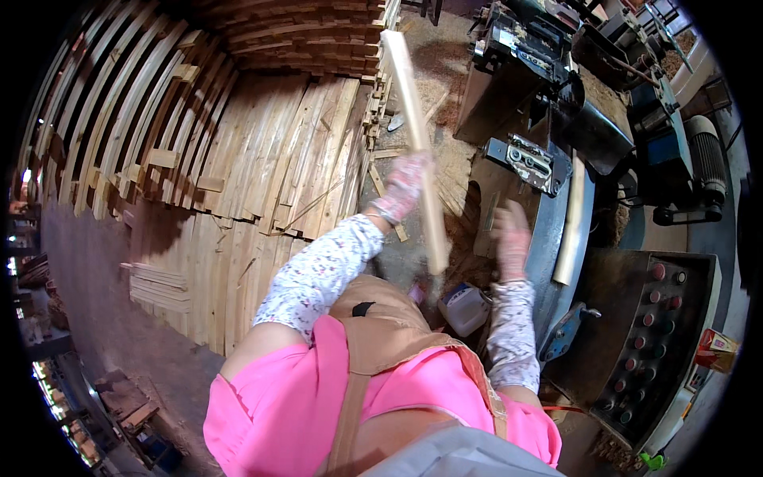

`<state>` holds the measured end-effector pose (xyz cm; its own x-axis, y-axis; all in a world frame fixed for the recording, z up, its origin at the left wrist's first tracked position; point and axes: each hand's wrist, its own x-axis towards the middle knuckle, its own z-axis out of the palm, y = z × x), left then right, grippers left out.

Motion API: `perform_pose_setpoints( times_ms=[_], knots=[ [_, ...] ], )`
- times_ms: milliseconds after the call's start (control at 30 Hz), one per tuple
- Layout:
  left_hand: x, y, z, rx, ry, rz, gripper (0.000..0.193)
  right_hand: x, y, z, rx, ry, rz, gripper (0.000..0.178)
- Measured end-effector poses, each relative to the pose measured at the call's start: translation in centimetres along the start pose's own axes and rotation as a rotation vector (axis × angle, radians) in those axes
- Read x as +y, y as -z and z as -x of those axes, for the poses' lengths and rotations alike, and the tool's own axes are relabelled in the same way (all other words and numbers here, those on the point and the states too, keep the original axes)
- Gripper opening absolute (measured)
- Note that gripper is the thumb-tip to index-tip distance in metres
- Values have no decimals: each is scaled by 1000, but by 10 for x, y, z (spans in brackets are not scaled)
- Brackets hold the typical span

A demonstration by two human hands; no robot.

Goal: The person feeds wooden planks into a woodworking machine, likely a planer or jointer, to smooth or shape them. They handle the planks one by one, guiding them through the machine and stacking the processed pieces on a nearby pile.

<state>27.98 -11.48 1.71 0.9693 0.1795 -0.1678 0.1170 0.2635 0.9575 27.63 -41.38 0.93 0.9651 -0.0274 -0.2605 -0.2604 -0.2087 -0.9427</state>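
Note:
My left hand point(404, 184), in a patterned glove, is closed around a long wooden strip point(416, 119). The strip stands away from my body, its far end near the stacked timber and its near end in front of my apron. My right hand point(513, 242) is raised beside the machine's curved metal table point(548, 238). Its fingers look stretched out, a little blurred, with nothing in them. On that table, to the right of the hand, lies another wooden strip point(570, 226).
Stacked wooden boards point(262, 151) fill the left side. Woodworking machinery point(524, 159) with a motor point(704, 159) stands at the right, near a control panel point(648, 342) with several buttons. A white plastic jug point(465, 310) sits on the floor between my arms. Sawdust and wood scraps lie farther ahead.

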Motion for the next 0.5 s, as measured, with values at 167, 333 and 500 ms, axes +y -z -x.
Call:
perform_pose_setpoints(
  times_ms=[167,333,500],
  knots=[
    [-4,-46,-15,-189,-53,-358,60,-33,-68,34,-238,-77,-114,55],
    [-47,68,-24,49,114,-1525,90,-9,69,86,223,34,435,51],
    [-119,185,-8,268,39,-1901,76,72,136,185,639,31,1007,45]
  ],
)
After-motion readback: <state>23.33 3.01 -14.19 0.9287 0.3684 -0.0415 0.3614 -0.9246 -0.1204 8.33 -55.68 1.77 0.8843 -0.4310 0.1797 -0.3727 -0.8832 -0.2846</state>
